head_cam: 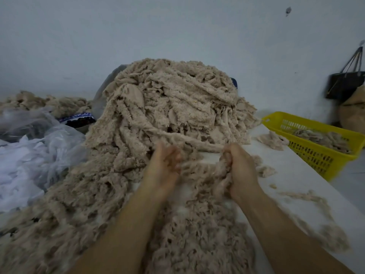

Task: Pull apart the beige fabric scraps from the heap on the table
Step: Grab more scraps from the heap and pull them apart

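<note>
Beige fabric scraps (173, 107): piled high at table (296, 175) back edge, mostly unsorted; pulled-apart ones along near edge. Right hand (239, 169) grips scraps; left hand (166, 165), blurred, seemingly grips too.

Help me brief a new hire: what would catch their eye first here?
A big heap of beige fabric scraps fills the middle of the white table, spilling toward the viewer. Just before it, the left hand and right hand each grip a tuft of scraps. A yellow basket sits at the table's right edge.
</note>
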Available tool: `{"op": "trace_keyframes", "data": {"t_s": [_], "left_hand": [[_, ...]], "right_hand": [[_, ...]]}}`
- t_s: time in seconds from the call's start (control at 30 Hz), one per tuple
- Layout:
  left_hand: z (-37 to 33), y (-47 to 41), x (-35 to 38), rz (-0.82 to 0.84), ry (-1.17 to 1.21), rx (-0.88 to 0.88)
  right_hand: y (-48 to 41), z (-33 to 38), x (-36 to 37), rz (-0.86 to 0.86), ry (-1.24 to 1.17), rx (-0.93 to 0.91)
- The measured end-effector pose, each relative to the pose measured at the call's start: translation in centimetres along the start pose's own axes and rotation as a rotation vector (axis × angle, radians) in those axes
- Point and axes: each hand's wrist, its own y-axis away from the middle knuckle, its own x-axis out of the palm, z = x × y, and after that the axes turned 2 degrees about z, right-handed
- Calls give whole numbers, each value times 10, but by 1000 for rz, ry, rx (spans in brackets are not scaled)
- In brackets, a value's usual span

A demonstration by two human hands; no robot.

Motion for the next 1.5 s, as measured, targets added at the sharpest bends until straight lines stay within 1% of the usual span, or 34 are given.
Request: {"op": "trace_keyframes", "data": {"t_s": [0.03,0.07,0.1,0.17,0.2,0.23,0.27,0.3,0.33,0.37,0.43,0.5,0.6,0.63,0.7,0.77,0.83,0.87,0.93,0.97,1.0,1.03,1.07,1.1,1.17,1.2,1.23,1.27,1.3,1.37,1.4,1.43,1.5], "left_hand": [[-12,-2,-5,49,180,-64],[-23,-5,-11,61,292,-66],[-33,-10,-15,56,406,-50],[-48,-13,-11,11,580,6],[-55,-14,-7,-39,594,22],[-59,-14,-3,-96,525,36],[-59,-11,-1,-163,348,69],[-55,-6,2,-220,112,105],[-46,2,4,-238,-134,146],[-34,11,4,-224,-352,164],[-17,28,2,-147,-697,186],[-10,38,0,-11,-961,227],[-8,44,5,219,-1323,323],[-8,46,6,262,-1407,351],[-6,47,5,320,-1459,388],[-3,48,-1,338,-1437,387],[-2,49,-8,297,-1330,378],[-2,48,-11,231,-1239,390],[-2,40,-18,22,-1070,422],[-4,34,-21,-83,-988,397],[-5,27,-23,-158,-889,323],[-7,20,-23,-189,-761,222],[-9,13,-23,-187,-638,140],[-9,9,-22,-180,-545,97],[-14,2,-18,-164,-362,64],[-18,-3,-15,-124,-242,40],[-24,-9,-11,-56,-115,5],[-32,-14,-7,7,-28,-40],[-40,-20,-3,28,52,-83],[-53,-39,0,-66,145,-117],[-59,-48,-3,-110,163,-138],[-65,-56,-7,-110,194,-162],[-77,-68,-17,-99,253,-200]], "right_hand": [[6,1,0,35,72,-77],[9,0,0,86,128,-139],[12,-2,1,114,180,-183],[16,-8,2,85,261,-216],[16,-8,2,51,290,-205],[16,-7,2,18,311,-162],[15,-7,2,-15,328,-96],[15,-6,2,-38,341,-20],[13,-4,2,-39,366,43],[11,-3,1,-5,403,100],[9,-4,6,166,421,227],[6,-6,17,333,362,333],[8,7,50,504,284,498],[8,12,60,535,289,542],[6,21,76,531,354,537],[4,27,88,458,449,491],[5,26,94,362,464,456],[6,25,95,312,436,436],[9,21,95,244,390,352],[9,21,94,232,368,297],[10,23,93,222,321,242],[10,27,92,211,236,187],[10,33,93,205,132,141],[10,39,96,213,41,106],[9,48,106,270,-152,76],[9,49,110,285,-245,72],[10,48,113,272,-278,69],[12,43,113,238,-239,75],[15,36,111,195,-127,81],[22,21,105,141,167,93],[26,14,101,130,265,96],[29,10,95,135,317,101],[31,12,75,133,308,117]]}}
